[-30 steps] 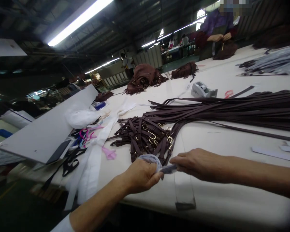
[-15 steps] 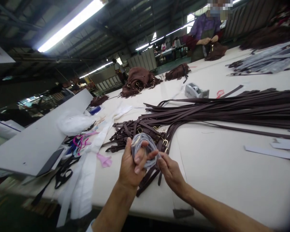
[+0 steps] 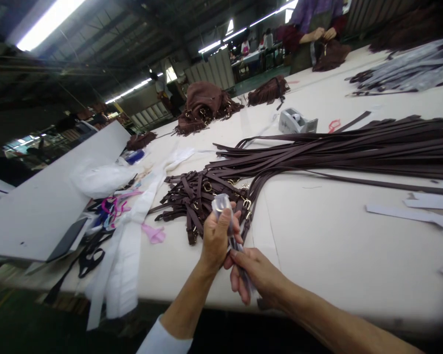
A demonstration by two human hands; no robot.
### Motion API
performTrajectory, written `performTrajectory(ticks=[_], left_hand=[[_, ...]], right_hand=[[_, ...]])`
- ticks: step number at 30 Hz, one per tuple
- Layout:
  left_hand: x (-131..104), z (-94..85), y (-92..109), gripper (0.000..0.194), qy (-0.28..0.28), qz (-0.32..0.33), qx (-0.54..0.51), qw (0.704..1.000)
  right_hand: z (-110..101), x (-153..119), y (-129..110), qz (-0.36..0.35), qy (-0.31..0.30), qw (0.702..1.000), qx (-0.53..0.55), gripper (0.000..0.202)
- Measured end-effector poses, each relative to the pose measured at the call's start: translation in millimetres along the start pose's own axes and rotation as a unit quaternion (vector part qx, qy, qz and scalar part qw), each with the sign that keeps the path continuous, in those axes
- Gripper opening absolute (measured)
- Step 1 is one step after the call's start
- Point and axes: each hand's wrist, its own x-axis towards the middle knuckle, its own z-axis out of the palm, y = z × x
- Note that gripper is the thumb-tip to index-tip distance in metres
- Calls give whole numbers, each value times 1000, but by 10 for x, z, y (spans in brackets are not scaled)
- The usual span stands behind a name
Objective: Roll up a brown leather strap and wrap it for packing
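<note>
A dark strap wrapped in clear plastic [image 3: 222,202] is held upright between my hands, a glint of metal showing at its top end. My left hand [image 3: 217,240] is closed around its upper part, thumb along the front. Just below, my right hand [image 3: 260,275] grips the lower part, which runs down through the fingers. Right behind my hands lies a heap of dark brown straps with gold-coloured buckles [image 3: 194,196]. Their long brown lengths [image 3: 339,150] stretch off to the right across the white table [image 3: 317,236].
A tape dispenser [image 3: 297,121] stands beyond the straps. Brown fringed bags [image 3: 203,103] sit farther back. White strips [image 3: 123,270], pink scraps [image 3: 153,233] and a slanted grey board [image 3: 47,201] are at left. Plastic-wrapped straps [image 3: 409,69] lie at far right; a co-worker [image 3: 315,39] handles a brown bag.
A loose translucent coil hung around my left fingers before; now both hands grip the wrapped strap lengthwise. My right hand has moved down and under the left. The view has tilted slightly downward.
</note>
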Motion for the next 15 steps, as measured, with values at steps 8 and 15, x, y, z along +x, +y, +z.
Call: performTrajectory(ticks=[8, 15], left_hand=[[-131, -118, -193, 37, -224, 32, 437, 870], [-274, -141, -481, 43, -380, 80, 471, 792]], right_hand=[[-360, -158, -149, 188, -81, 974, 95, 30], [-793, -415, -376, 113, 21, 993, 8, 19]])
